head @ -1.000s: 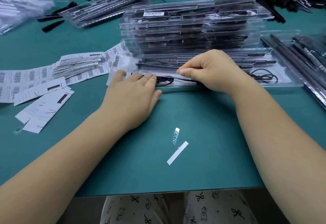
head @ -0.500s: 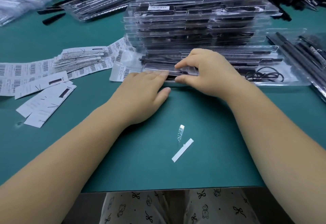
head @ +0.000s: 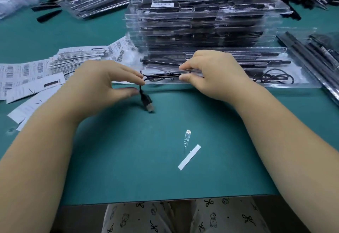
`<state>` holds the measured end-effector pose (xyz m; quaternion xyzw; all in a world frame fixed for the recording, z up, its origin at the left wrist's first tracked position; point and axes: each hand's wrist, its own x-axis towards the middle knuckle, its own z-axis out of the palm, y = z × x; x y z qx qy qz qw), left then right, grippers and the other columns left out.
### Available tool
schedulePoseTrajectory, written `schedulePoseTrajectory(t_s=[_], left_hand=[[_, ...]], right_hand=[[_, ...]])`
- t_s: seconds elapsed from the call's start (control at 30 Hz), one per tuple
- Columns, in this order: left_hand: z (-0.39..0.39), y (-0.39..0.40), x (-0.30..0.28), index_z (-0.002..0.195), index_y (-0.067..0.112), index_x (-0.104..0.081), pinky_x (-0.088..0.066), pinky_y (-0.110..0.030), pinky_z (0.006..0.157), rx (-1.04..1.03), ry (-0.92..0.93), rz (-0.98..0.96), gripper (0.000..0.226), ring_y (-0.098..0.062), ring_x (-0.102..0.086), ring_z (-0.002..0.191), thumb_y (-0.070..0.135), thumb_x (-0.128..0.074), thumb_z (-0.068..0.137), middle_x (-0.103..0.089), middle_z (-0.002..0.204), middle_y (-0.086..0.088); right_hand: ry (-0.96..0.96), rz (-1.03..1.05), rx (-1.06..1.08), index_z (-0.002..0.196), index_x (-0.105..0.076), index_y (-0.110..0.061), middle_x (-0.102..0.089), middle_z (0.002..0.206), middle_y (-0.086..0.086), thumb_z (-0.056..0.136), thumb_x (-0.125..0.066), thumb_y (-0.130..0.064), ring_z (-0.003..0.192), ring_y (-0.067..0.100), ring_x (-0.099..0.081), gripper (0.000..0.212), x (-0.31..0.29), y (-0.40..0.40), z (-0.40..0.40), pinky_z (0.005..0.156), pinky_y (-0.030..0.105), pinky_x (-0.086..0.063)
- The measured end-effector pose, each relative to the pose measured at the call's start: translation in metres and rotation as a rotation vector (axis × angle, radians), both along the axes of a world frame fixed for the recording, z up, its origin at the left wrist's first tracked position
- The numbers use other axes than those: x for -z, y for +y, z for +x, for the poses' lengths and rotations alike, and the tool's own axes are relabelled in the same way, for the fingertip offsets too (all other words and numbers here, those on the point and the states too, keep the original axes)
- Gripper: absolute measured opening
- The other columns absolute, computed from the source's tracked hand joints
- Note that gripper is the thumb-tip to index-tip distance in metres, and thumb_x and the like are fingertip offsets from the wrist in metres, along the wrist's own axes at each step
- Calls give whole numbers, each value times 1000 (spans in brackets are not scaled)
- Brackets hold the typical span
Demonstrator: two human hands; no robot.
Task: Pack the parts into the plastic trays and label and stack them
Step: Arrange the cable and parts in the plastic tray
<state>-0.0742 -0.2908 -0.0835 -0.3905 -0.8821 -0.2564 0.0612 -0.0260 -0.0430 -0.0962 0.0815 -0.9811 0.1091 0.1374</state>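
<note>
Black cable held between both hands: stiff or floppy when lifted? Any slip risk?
Likely floppy: the black cable bunches between the left hand and right hand, and its plug dangles down. Probably light, since fingertip pinches carry it. Loose loops may snag the tray edge.

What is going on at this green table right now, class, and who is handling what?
A person is packing parts into clear plastic trays. Both hands hold a bundled black cable just above the open tray in front: the left hand pinches one end and the right hand pinches the other. The cable's plug dangles below the left hand. Behind stands a stack of filled trays, the top one labelled. Barcode labels lie to the left.
</note>
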Motion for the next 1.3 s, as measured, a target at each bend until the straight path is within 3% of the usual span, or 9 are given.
schedulePoseTrajectory(t_s=[0.07,0.3,0.47,0.53,0.63,0.77,0.9,1.07,1.3], left_hand=[[1,4,0,88,22,-77,-46,-30,87,17,99,-18,13,-10,-62,93,22,-77,76,-69,98,12],[-3,2,6,92,30,-75,-31,-23,85,86,57,-90,18,-10,-51,97,24,-78,75,-61,104,12],[-1,17,15,94,22,-75,-41,-30,68,-112,244,-3,17,-15,-57,70,33,-63,90,-70,84,3],[0,22,21,94,15,-74,-48,-38,63,-177,355,-116,24,-30,-63,79,30,-56,93,-72,84,-6],[3,27,27,100,14,-71,-46,-36,63,-190,351,-193,29,-31,-57,96,30,-47,97,-67,96,-6],[6,38,32,103,22,-73,-40,-36,73,-250,237,-144,42,-27,-45,99,46,-40,95,-55,94,-1],[3,47,32,95,24,-73,-40,-37,81,-447,67,-13,42,-29,-50,99,59,-53,84,-61,89,-2],[6,48,38,106,26,-65,-25,-36,94,-557,68,35,42,-24,-36,118,59,-57,81,-45,112,1],[4,37,42,133,39,-51,-17,-40,103,-489,94,-191,50,-24,-27,126,61,-35,91,-43,141,7]], right_hand=[[-3,-6,-1,121,-63,-26,-61,111,-3,93,-51,-44,107,21,-54,35,-1,0,0,84,30,-38],[7,-27,-6,117,-65,-27,-62,108,-3,92,-53,-45,105,20,-55,33,1,0,0,86,32,-40],[28,-23,-11,116,-66,-27,-63,106,-5,92,-54,-45,105,18,-55,33,1,1,0,79,27,-34],[30,-23,-5,114,-67,-28,-63,100,-5,92,-53,-45,103,18,-56,31,0,1,0,78,28,-35],[41,-43,15,109,-70,-28,-54,85,-9,94,-51,-42,98,20,-56,28,-2,1,0,71,28,-32],[22,-41,25,116,-67,-30,-47,89,-16,92,-52,-46,104,17,-55,32,-1,1,0,74,23,-27],[26,-55,31,113,-68,-31,-46,86,-18,88,-56,-50,102,14,-55,34,-1,0,0,73,22,-26],[35,-86,24,113,-68,-31,-48,84,-18,87,-57,-50,101,13,-56,34,-1,-1,0,74,22,-28],[5,-123,16,110,-69,-34,-47,75,-18,87,-56,-52,96,11,-55,32,-2,1,-1,75,25,-32]])
